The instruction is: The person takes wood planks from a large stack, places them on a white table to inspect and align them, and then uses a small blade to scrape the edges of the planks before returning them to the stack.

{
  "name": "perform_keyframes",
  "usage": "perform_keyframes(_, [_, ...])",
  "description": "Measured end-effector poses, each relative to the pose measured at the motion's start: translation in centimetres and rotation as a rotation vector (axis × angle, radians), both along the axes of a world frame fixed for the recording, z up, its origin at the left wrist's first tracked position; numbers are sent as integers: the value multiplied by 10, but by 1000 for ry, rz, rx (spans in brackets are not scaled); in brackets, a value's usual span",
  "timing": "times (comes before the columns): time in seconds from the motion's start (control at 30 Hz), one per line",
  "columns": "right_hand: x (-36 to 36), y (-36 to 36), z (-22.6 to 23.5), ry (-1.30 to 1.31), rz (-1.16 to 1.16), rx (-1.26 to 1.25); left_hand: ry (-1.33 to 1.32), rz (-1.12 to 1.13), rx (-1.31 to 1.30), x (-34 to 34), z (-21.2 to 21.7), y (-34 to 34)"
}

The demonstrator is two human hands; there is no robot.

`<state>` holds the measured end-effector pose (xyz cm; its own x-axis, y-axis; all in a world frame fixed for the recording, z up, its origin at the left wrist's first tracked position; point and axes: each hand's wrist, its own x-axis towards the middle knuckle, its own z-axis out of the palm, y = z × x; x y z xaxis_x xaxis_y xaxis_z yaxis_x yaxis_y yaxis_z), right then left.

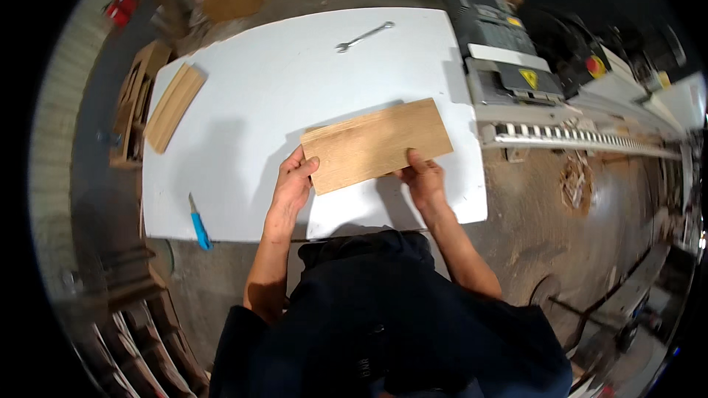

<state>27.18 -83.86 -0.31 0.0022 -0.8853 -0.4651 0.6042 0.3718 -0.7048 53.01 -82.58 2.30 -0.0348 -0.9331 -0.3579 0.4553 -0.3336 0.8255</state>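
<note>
**Both hands on an oak-coloured panel at the worktop's near edge**

The fingers [304, 166] of the left hand [292, 186] are curled over the near-left corner of a rectangular wood panel [376, 144], thumb on top, pinching the edge. The right hand [425, 180] grips the panel's near long edge towards its right end, thumb pressed on the top face and the other fingers tucked beneath, where they cannot be seen. The panel lies tilted, its right end farther from the person, over the near-right part of a white worktop [295, 88]; from the shadow under it, it seems lifted slightly off the surface, though this is hard to confirm.

The step in hand looks like positioning or turning the panel, held at two points. Any next move calls for a steady two-handed grip, with the panel kept level and clear of the worktop's edge.

A blue-handled utility knife [198, 224] lies near the near-left edge of the worktop, well apart from the hands. A ribbed wooden moulding piece [173, 107] rests at the far-left corner, and an open-ended spanner [364, 36] lies near the far edge. To the right stands a grey machine [509, 66] with a toothed rail [582, 140] running rightward.
</note>
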Motion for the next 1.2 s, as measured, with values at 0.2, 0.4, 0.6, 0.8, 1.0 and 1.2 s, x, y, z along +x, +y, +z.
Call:
perform_keyframes(0.2, [-8, 12, 17, -144, 311, -96, 19, 34, 51, 75, -12, 37])
perform_keyframes(0.4, [53, 45, -12, -67, 712, -33, -452, 171, 163, 193, -58, 79])
perform_keyframes(0.6, [131, 87, -30, -145, 801, 102, -1924, 539, 539, 263, -72, 125])
perform_keyframes(0.8, [133, 68, -19, 662, 1293, 134, -1660, 563, 440, 271, -81, 172])
perform_keyframes(1.0, [170, 36, 5, 1120, 1064, -1075, -810, 976, 490, 180, -78, 212])
perform_keyframes(1.2, [258, 16, -40, 1287, 1312, -1685, -497, 1001, 473, 143, -88, 186])
